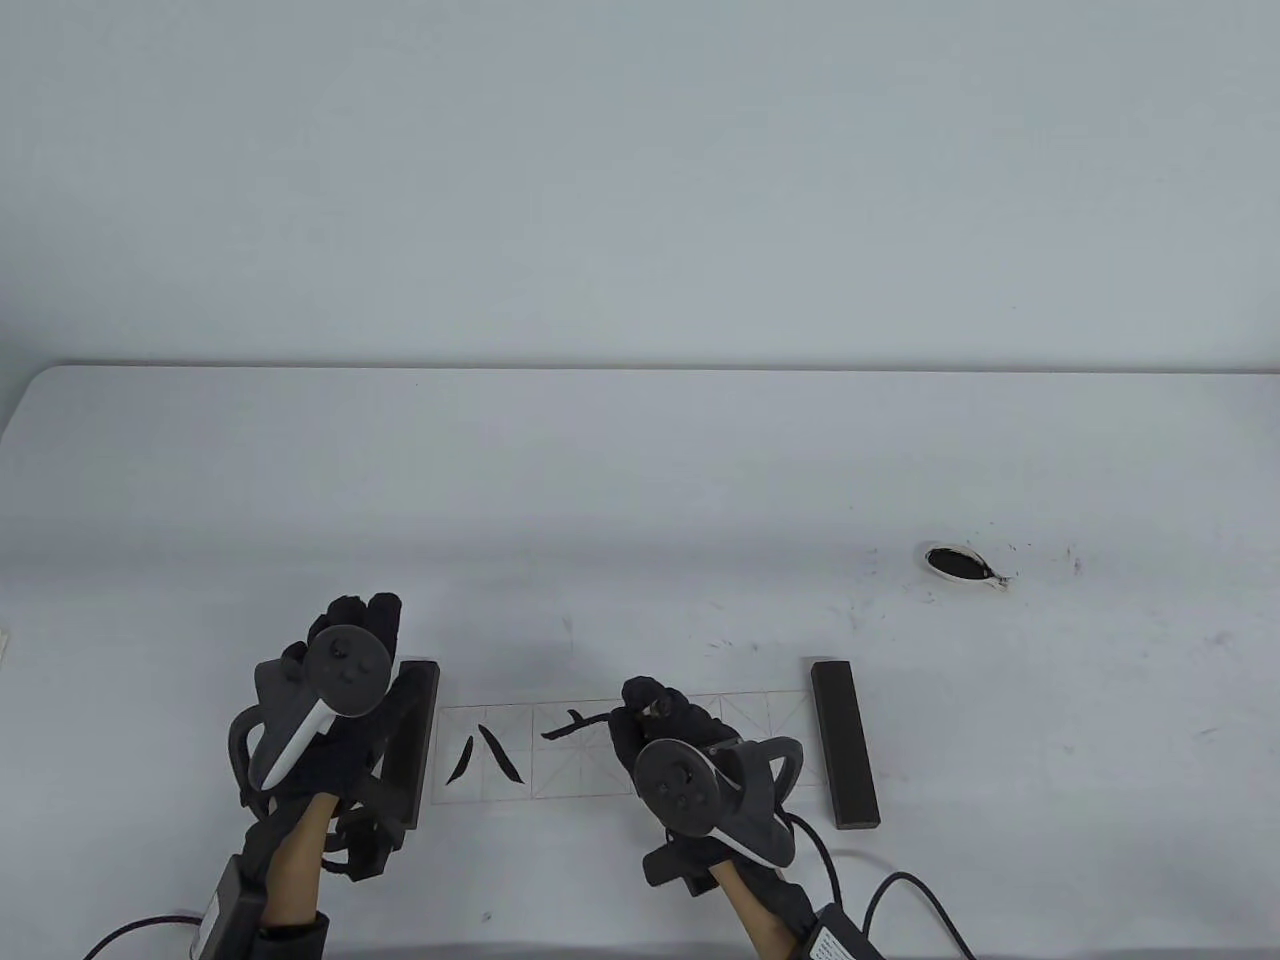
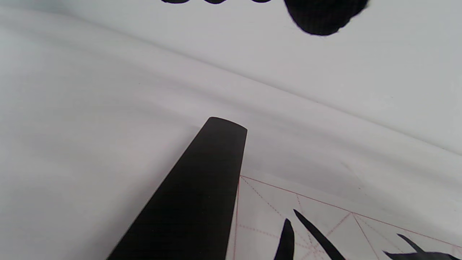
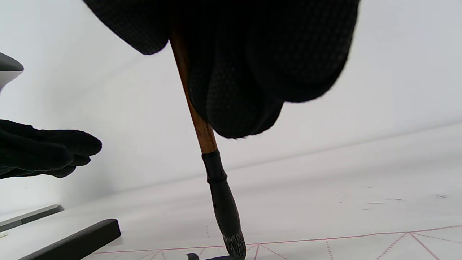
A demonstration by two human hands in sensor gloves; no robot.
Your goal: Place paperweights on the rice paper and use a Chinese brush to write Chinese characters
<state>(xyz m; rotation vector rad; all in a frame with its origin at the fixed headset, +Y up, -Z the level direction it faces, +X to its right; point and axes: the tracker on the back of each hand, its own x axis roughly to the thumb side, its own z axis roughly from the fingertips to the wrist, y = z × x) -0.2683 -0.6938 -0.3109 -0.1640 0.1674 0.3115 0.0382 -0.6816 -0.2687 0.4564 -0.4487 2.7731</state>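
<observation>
Low in the frame's centre, the right hand (image 1: 665,725) is gripping the brush (image 3: 202,133) (tip touching the rice paper (image 1: 590,780)); the left hand (image 1: 345,690), fingers straight, is hovering above the left paperweight (image 1: 412,740).

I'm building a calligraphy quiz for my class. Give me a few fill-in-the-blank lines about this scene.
1. The right hand grips a brown-handled Chinese ____.
2. Dark rectangular bar paperweights lie at ____ ends of the red-gridded rice paper strip.
3. The brush's tip ____ the paper.
4. The small white ink dish sits to the strip's far ____.

Missing: brush; both; touches; right
</observation>
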